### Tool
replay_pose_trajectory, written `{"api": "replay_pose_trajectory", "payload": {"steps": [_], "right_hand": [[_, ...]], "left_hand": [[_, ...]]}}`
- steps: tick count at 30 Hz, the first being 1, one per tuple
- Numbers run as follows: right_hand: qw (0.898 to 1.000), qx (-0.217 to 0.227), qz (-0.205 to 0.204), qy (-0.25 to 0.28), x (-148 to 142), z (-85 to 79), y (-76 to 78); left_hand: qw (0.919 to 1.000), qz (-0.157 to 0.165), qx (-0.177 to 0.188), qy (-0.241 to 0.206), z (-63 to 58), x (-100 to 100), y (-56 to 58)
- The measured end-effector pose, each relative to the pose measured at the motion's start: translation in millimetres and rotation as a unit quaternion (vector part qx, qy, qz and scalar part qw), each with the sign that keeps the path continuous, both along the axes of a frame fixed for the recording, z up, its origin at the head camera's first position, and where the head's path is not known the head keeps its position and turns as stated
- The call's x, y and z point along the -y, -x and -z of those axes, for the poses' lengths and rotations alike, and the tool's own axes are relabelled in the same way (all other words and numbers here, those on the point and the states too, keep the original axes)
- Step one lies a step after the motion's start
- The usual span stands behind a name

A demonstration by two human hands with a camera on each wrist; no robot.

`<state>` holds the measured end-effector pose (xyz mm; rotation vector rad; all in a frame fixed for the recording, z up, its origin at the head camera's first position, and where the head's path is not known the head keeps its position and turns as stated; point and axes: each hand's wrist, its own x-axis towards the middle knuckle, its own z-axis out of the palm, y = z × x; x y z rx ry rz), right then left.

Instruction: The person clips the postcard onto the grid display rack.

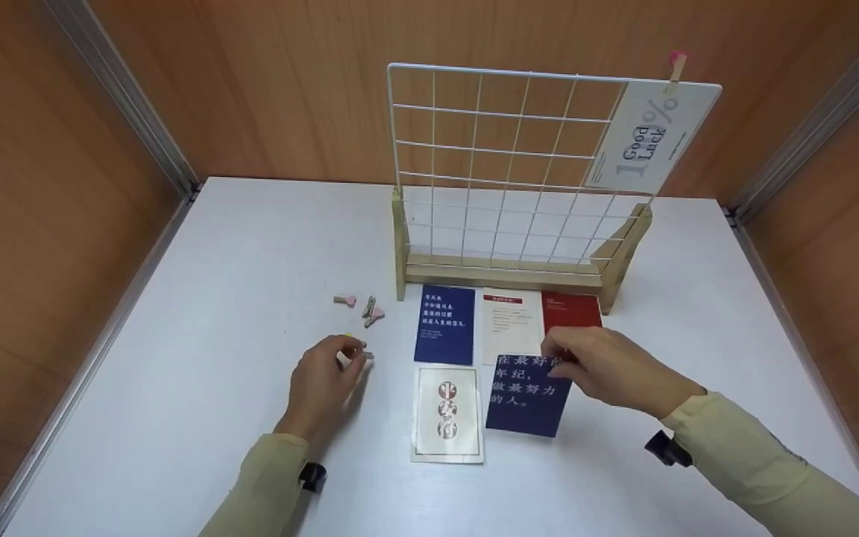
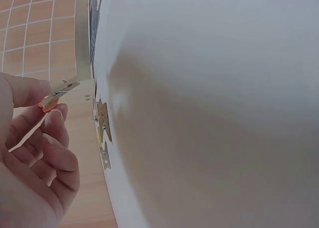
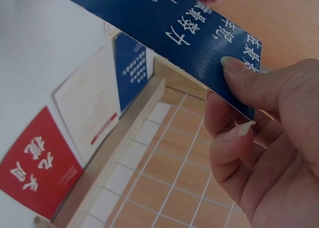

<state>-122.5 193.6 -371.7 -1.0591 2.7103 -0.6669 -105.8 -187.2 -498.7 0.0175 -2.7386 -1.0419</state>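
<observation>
Between thumb and fingers my left hand (image 1: 323, 378) pinches a small wooden clothespin (image 2: 62, 92) with an orange decoration, held above the table. My right hand (image 1: 616, 365) grips a dark blue card (image 1: 526, 395) with white characters by its upper right corner, tilted over the table. Several small clothespins (image 1: 370, 307) with pink hearts lie beyond my left hand. Left of the held card lies a cream card (image 1: 429, 414) with round red and grey characters. Past it another blue card (image 1: 444, 328), a white card (image 1: 508, 321) and a red card (image 1: 573, 307) lie in a row.
A white wire grid (image 1: 504, 156) stands upright in a wooden base (image 1: 504, 274) behind the cards. At its top right a clothespin (image 1: 675, 72) fastens a white "Good Luck" card (image 1: 642, 142). Wood-grain panels (image 1: 288, 89) enclose the white table (image 1: 265, 246).
</observation>
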Motion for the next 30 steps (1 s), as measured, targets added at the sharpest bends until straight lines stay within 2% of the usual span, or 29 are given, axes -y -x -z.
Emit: {"api": "replay_pose_trajectory", "payload": {"steps": [9, 16, 22, 30], "right_hand": [[1.0, 0.001, 0.022, -0.009, 2, -7.6, 4.5], [1.0, -0.02, 0.018, -0.006, 2, -9.0, 7.3], [1.0, -0.016, 0.025, -0.003, 2, -10.6, 8.6], [0.998, -0.055, 0.0, 0.013, 1, -12.5, 12.6]], "left_hand": [[0.9999, -0.009, 0.005, 0.0, 1.5, 0, -1.6], [0.9998, -0.014, 0.014, -0.002, 1.0, -1, -3.3], [0.9999, -0.01, 0.01, -0.003, 0.7, 1, -4.5], [0.9999, -0.006, 0.006, -0.01, 0.4, 0, -5.6]]}}
